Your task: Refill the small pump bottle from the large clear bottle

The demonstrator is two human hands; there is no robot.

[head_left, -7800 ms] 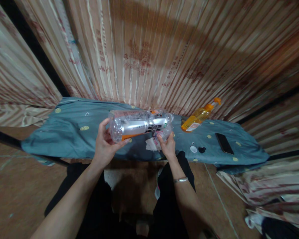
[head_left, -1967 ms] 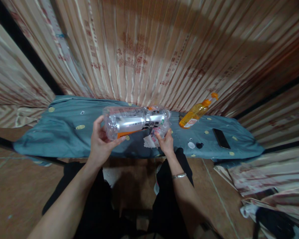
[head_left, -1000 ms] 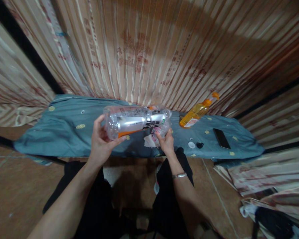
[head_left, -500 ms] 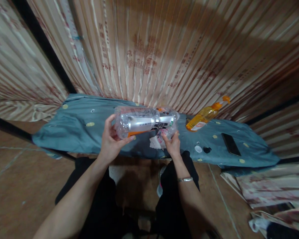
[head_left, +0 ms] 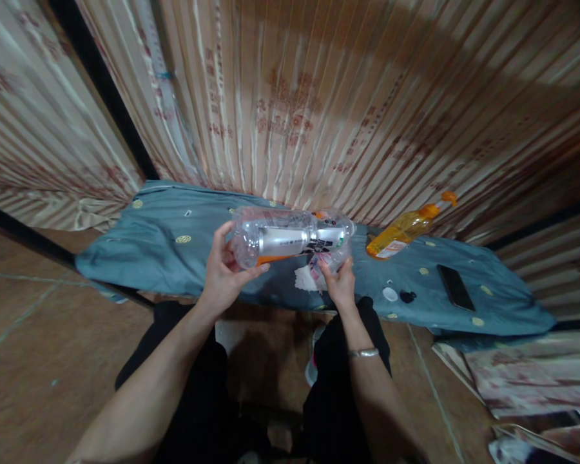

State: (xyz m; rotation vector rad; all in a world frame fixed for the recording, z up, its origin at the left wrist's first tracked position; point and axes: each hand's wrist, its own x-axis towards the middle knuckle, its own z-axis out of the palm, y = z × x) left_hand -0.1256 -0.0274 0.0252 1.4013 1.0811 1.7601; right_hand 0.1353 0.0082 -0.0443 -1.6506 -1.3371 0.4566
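A large clear plastic bottle (head_left: pixel 285 238) with a silver, black and orange label lies on its side in the air over the cloth-covered surface. My left hand (head_left: pixel 225 267) is wrapped round its base end at the left. At the other end, near the neck, my right hand (head_left: pixel 338 278) grips the clear plastic between thumb and fingers. Some of its fingers are hidden behind the plastic. Just left of the right thumb, below the bottle, shows a crumpled white piece (head_left: pixel 307 280), perhaps paper, with pink marks close by.
A pump bottle of orange liquid (head_left: pixel 400 233) stands tilted in view on the blue-green cloth (head_left: pixel 164 258). To its right lies a black phone (head_left: pixel 455 287). A small white disc (head_left: pixel 390 294) and a small black object (head_left: pixel 408 296) are nearer me. Pleated curtains (head_left: pixel 290 116) hang behind.
The whole view has shifted a little, so everything appears slightly farther right. Both hands keep the same hold on the bottle.
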